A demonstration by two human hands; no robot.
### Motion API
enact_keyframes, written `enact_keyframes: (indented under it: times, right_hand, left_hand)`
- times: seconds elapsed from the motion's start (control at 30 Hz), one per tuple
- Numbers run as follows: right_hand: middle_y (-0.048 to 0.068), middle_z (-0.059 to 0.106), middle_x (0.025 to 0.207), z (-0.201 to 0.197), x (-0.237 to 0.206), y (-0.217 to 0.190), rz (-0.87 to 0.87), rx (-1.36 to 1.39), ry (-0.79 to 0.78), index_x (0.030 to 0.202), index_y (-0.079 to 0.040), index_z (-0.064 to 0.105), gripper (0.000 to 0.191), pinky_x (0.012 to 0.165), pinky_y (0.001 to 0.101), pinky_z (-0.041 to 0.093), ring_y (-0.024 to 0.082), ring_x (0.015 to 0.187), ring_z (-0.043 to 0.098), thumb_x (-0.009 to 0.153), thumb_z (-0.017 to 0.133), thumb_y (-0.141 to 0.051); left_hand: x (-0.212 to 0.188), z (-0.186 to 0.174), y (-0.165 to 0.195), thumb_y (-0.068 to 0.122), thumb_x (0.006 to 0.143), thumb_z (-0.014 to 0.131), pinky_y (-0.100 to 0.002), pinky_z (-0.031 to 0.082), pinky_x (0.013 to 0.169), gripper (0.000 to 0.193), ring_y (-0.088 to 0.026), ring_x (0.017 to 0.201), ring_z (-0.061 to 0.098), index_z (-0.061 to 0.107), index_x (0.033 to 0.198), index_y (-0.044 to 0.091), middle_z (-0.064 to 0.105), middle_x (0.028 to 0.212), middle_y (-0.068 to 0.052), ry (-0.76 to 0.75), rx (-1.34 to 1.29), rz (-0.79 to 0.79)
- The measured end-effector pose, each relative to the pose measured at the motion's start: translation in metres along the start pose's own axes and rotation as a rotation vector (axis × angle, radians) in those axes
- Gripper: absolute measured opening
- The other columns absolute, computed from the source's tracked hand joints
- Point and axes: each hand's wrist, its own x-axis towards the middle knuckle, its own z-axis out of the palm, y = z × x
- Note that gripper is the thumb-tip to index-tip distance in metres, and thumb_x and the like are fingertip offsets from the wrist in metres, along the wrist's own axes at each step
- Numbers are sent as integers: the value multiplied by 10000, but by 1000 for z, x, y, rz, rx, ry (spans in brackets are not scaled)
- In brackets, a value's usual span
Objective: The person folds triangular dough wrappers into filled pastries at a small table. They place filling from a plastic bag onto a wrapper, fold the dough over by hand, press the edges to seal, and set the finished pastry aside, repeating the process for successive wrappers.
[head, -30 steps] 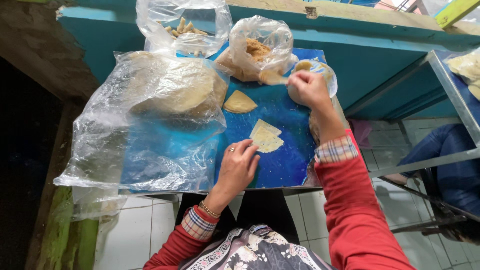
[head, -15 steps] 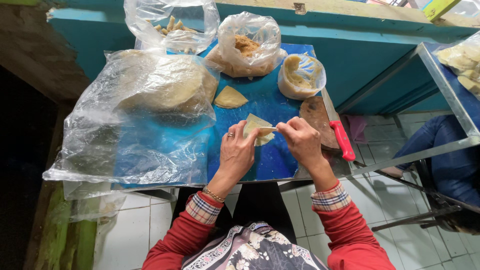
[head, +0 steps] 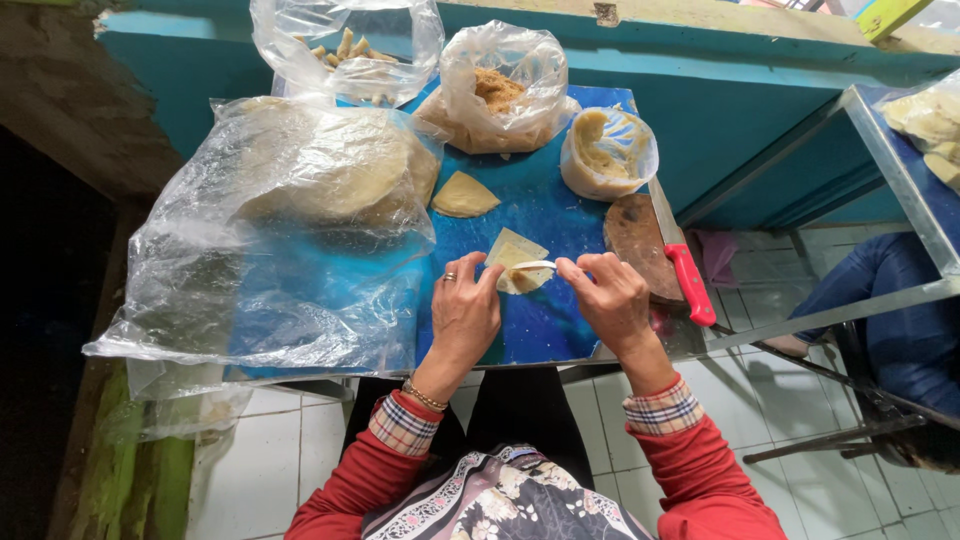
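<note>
Right hand [head: 610,295] has come back from the filling bag [head: 608,152]; now both it and left hand [head: 465,310] pinch 1 wrapper [head: 517,262], fingers closed on its edge, folding begun.

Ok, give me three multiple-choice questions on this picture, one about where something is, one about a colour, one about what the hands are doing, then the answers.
1. Where does the knife lie?
A. Across the round wooden board, at the table's right edge
B. Inside the large plastic bag
C. On the tiled floor

2. What colour is the knife's handle?
A. Green
B. Red
C. White

3. What are the two hands doing?
A. Resting flat on the table
B. Both gripping the knife
C. Both pinching the pale dough wrapper

Answers:
1. A: its blade crosses the round wooden board beside the blue table top.
2. B: the handle is plainly red.
3. C: the left hand and right hand meet on the dough wrapper, fingers closed on its folded edge.
</note>
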Motion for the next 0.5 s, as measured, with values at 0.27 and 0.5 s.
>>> enact_keyframes:
  times: [0.27,0.5]
  right_hand:
    - [-15,620,892,-3,-4,2,-21,2,0,1103,-204,736,283,613,342,474,188,763,629,870,747,-42]
    - [24,648,855,-8,18,-1,89,122,-56,1051,-171,760,196,609,352,488,214,735,641,884,755,-68]
  left_hand:
    - [-2,0,2,136,851,737,-420,468,827,150,-279,1014,600,667,974,86,625,1089,-85,43,96,-67]
    - [-2,2,0,200,838,754,-416,458,779,174,-269,961,589,637,907,92,601,1012,-72,23,133,-101]
